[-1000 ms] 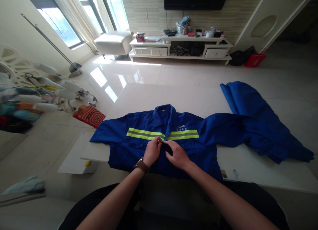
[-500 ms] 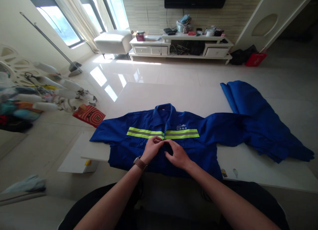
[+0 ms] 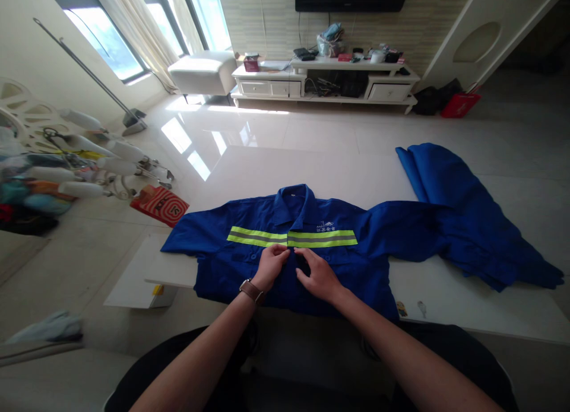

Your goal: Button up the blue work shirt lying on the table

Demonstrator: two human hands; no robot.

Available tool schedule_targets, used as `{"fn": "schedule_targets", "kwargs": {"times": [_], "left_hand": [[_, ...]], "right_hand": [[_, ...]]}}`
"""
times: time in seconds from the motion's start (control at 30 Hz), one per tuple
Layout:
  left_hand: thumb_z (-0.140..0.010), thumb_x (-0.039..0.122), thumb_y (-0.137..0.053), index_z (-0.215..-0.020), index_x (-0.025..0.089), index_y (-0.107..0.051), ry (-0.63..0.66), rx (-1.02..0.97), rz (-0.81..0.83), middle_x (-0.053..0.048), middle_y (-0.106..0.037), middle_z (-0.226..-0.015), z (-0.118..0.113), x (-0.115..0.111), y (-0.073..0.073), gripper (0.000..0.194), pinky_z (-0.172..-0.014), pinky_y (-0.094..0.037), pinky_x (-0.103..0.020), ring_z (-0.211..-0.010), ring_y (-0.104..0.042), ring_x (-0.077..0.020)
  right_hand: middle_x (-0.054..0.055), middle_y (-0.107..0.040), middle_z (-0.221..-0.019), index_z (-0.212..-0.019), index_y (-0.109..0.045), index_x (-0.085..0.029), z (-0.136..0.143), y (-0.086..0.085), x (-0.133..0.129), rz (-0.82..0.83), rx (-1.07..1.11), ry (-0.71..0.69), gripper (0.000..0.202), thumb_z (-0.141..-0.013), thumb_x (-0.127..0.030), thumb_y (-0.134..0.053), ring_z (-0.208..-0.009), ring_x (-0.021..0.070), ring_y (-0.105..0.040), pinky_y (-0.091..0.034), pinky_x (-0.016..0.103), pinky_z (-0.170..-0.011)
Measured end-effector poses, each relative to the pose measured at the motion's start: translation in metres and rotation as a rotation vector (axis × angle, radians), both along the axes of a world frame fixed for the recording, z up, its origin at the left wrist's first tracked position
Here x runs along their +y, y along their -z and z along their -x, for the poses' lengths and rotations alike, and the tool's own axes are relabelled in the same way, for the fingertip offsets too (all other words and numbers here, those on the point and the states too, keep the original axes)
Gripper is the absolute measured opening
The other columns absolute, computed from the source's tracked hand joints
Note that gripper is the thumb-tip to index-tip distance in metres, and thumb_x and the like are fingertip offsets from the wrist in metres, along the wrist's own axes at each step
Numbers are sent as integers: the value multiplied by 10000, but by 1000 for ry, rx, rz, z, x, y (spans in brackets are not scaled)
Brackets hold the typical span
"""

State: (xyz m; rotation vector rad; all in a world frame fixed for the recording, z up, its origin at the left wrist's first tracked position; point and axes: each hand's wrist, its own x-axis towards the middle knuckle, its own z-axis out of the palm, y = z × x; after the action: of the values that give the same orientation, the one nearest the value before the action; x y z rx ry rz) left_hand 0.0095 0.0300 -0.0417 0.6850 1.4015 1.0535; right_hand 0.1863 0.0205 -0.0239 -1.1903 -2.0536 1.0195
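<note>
A blue work jacket (image 3: 351,275) with a yellow-and-grey reflective stripe across the chest lies on the white table, collar toward the far side. My left hand (image 3: 271,265), a brown-strapped watch on its wrist, pinches the jacket's front edge just below the stripe. Close to its right, my right hand (image 3: 318,274) rests over the jacket front with thumb and forefinger apart. Nothing shows between those fingers. Whatever button lies under the left fingertips is hidden. More blue cloth (image 3: 463,216) is heaped on the right, meeting the jacket's sleeve.
The white table (image 3: 258,165) stretches beyond the jacket. A red paper bag (image 3: 160,205) stands at its left edge, near a sewing machine's thread stand (image 3: 120,157). Two small items, including a yellow sticker (image 3: 401,309), lie near the front edge. A TV cabinet (image 3: 271,90) stands farther back.
The right fingers have come away from the left fingertips, leaving a small gap. The left hand and the front edge it pinches have shifted slightly left.
</note>
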Motion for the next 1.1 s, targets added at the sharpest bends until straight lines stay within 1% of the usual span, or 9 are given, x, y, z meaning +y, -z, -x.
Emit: {"fn": "schedule_targets", "kwargs": {"times": [0.13, 0.27, 0.37, 0.47, 0.6, 0.87, 1.1], "left_hand": [[-586, 360, -873, -822, 145, -659, -7, -33, 20, -19, -683, -745, -1, 0, -2, 384, -699, -479, -265, -714, -631, -144], [-568, 335, -875, -820, 138, -663, -59, -92, 72, -3, -657, -717, -2, 1, -3, 384, -652, -453, -238, -673, -599, -118], [-559, 369, -886, -798, 130, -660, -83, -133, 110, 2, -633, -699, -3, 2, -5, 407, -627, -435, -225, -655, -580, -105], [-537, 399, -907, -754, 130, -645, -96, -143, 108, 10, -608, -675, -3, 2, -5, 434, -604, -415, -216, -634, -554, -92], [-491, 363, -927, -762, 141, -644, -126, -142, 113, 18, -595, -660, -3, 2, -5, 450, -595, -414, -221, -626, -545, -95], [-547, 294, -887, -796, 134, -662, -138, -137, 135, -8, -626, -710, -3, 2, -3, 372, -616, -432, -227, -669, -579, -113], [-546, 264, -898, -787, 135, -665, -153, -183, 143, 3, -617, -700, -3, 1, -5, 359, -608, -421, -226, -655, -577, -105]], "right_hand": [[57, -634, -1300, -1309, -547, -247, 0, -2, 0, -3, -1, 3, 467, -850, -177, -599, -1204, 216, -605, -481, 362, -1052], [59, -633, -1311, -1314, -549, -247, -1, -2, 0, -14, 3, -2, 469, -853, -178, -603, -1218, 220, -598, -474, 370, -1065], [63, -646, -1279, -1299, -557, -244, -1, 0, 0, -22, 5, -6, 458, -848, -180, -612, -1189, 228, -610, -485, 386, -1050], [68, -654, -1263, -1286, -563, -239, 0, 1, 0, -34, 16, -16, 454, -840, -173, -618, -1175, 233, -618, -493, 398, -1044], [80, -651, -1295, -1276, -572, -234, 0, 2, 0, -45, 27, -23, 450, -834, -169, -620, -1210, 244, -607, -483, 426, -1073], [76, -647, -1325, -1171, -611, -230, 0, 3, -1, -45, 29, -34, 353, -826, -153, -620, -1245, 232, -594, -475, 414, -1090], [74, -646, -1324, -1077, -632, -228, 0, 2, -1, -47, 15, -36, 271, -820, -141, -624, -1243, 232, -593, -476, 414, -1080]]}}
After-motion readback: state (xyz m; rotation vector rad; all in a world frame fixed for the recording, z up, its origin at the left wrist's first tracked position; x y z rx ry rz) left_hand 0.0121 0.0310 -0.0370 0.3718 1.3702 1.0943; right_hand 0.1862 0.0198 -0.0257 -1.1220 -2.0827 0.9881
